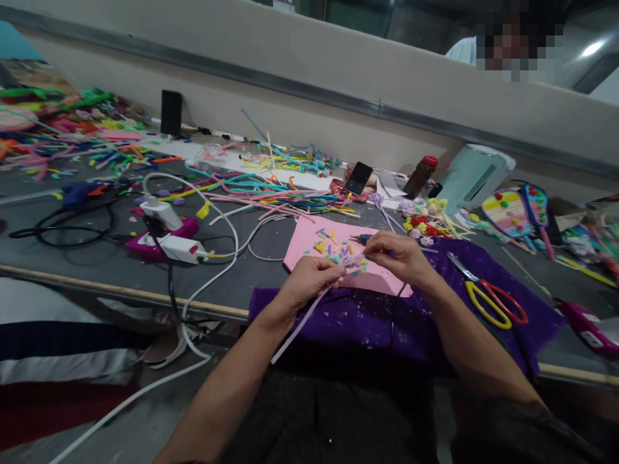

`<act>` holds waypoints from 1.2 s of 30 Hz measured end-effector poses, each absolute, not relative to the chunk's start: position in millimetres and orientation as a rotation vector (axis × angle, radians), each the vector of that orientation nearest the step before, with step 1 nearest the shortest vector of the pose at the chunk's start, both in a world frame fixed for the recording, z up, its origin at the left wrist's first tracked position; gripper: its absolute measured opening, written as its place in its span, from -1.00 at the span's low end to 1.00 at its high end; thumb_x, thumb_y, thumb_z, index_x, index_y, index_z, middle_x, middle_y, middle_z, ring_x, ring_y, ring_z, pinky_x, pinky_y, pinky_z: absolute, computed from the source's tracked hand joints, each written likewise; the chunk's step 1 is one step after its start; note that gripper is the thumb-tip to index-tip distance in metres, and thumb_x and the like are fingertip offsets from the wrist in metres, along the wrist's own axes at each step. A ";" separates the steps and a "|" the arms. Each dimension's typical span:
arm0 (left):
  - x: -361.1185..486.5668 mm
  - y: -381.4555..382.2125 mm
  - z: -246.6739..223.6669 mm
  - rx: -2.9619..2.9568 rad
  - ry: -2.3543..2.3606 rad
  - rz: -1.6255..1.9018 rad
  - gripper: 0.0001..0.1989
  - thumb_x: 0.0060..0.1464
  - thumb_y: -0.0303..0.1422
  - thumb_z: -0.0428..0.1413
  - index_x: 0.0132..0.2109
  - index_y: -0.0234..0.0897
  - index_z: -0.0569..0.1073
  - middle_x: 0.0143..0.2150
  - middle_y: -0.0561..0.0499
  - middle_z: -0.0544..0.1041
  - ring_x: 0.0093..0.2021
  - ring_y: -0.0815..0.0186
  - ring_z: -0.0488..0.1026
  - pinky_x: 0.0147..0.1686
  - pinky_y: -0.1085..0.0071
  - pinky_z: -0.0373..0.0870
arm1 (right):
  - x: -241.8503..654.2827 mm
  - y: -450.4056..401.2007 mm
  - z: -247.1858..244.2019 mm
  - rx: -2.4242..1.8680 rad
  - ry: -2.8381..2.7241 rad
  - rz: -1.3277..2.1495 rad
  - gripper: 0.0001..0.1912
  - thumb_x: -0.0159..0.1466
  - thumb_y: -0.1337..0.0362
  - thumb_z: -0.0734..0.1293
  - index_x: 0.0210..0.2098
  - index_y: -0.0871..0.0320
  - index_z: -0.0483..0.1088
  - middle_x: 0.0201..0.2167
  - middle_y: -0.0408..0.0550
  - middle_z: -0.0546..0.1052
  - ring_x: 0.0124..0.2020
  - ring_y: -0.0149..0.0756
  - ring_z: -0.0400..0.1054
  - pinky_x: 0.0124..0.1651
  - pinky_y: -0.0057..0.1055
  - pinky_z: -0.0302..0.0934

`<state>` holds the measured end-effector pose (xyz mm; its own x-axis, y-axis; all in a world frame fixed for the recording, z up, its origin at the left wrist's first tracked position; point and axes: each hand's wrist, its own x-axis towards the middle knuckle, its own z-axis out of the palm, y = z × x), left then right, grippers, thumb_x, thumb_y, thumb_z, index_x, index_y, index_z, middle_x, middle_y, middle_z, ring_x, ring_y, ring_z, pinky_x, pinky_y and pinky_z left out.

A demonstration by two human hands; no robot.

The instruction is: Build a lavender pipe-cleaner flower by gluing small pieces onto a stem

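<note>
My left hand (309,280) is closed in a pinch around the stem of a lilac pipe-cleaner flower (354,259). The stem's pale free end (298,330) slants down toward me. From the other side, my right hand (397,256) pinches the flower's edge between thumb and fingertips. Both hands are over a pink foam sheet (380,283) strewn with short yellow, teal and lilac bits (320,246). Beside my right fingers, a dark pointed tool tip (360,239) shows; the rest is mostly hidden behind that hand.
Scissors (488,299) with red and yellow handles lie right on purple cloth (527,328). Power strips (162,241) with a white cable stand left, near a blue glue gun (82,195). Loose pipe cleaners (271,190), a phone (358,178) and a bottle (420,177) are behind.
</note>
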<state>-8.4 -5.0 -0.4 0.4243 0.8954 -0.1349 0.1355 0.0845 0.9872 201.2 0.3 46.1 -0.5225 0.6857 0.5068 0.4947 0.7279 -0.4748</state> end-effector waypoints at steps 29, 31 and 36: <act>-8.9 -7.1 -4.6 1.547 1.063 0.692 -0.73 -0.12 -0.24 0.04 -0.57 -0.36 0.44 -0.75 0.12 0.24 -0.73 0.51 0.03 -0.69 0.51 -0.12 | 185.6 -5.7 35.6 -0.814 -2.479 -0.079 -0.87 0.22 0.36 0.20 -0.32 0.15 0.39 -0.33 -0.01 0.47 -0.27 -0.33 0.35 -0.26 -0.42 0.24; -8.5 -7.5 -3.9 1.538 1.065 0.702 -0.75 -0.12 -0.26 0.05 -0.59 -0.35 0.43 -0.75 0.12 0.24 -0.73 0.51 0.03 -0.68 0.51 -0.11 | 185.3 -5.5 34.7 -0.818 -2.485 -0.089 -0.86 0.22 0.36 0.20 -0.33 0.15 0.39 -0.33 -0.01 0.47 -0.28 -0.33 0.35 -0.26 -0.42 0.24; -7.7 -8.5 -2.4 1.525 1.053 0.722 -0.76 -0.13 -0.30 0.05 -0.63 -0.35 0.40 -0.75 0.12 0.24 -0.72 0.52 0.02 -0.69 0.51 -0.13 | 184.7 -5.3 33.3 -0.832 -2.502 -0.125 -0.85 0.23 0.36 0.19 -0.34 0.16 0.40 -0.33 -0.01 0.46 -0.28 -0.33 0.35 -0.26 -0.43 0.24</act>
<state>-7.7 -8.5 -2.4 0.4210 0.9024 -0.0924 0.2392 -0.0122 0.9709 184.7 -5.3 33.3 -0.6904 0.5377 0.4840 0.5831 0.8096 -0.0677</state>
